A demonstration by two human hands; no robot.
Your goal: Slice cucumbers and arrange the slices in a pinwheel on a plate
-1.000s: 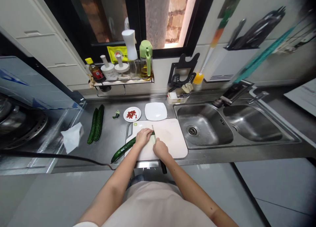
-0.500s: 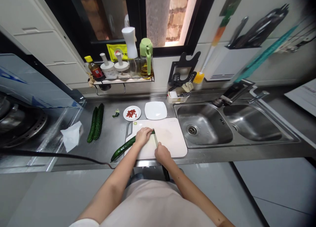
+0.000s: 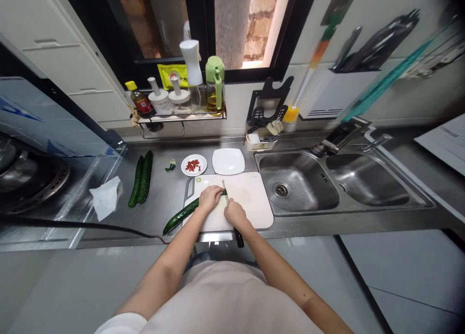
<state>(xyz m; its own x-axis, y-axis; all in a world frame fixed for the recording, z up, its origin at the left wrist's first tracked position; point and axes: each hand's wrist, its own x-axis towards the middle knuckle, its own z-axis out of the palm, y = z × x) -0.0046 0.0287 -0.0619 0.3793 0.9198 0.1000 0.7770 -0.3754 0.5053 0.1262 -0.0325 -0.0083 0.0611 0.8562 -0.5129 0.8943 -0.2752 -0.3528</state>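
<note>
Slicing seems in hand; left hand [image 3: 209,198] clasps a long dark-green cucumber [image 3: 181,216]; right hand [image 3: 236,214] grips a black-handled metal knife [image 3: 238,238]; the next cut calls for steadiness.

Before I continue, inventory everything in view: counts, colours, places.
Cutting board: one, white, centre
Cucumber: one, green, partly on cutting board
Knife: one, grey, at cucumber's end
Slice: one, pale green, on cutting board
Loose cucumbers: two, green, left counter
Scraps: several, green, behind cutting board
Round plate: one, white, behind cutting board
Pieces: many, red, on round plate
Square plate: one, white, behind cutting board
Sheet: one, white, left counter
Bottles: three, mixed colours, shelf
Jars: two, white, shelf
Packet: one, yellow, behind jars
Basins: two, silver, right
Brush: one, yellow, wall
Knife rack: one, white, wall
Window: one, black-framed, above shelf
Stove: one, black, far left
Left hand: one, on cucumber
Right hand: one, on knife
</note>
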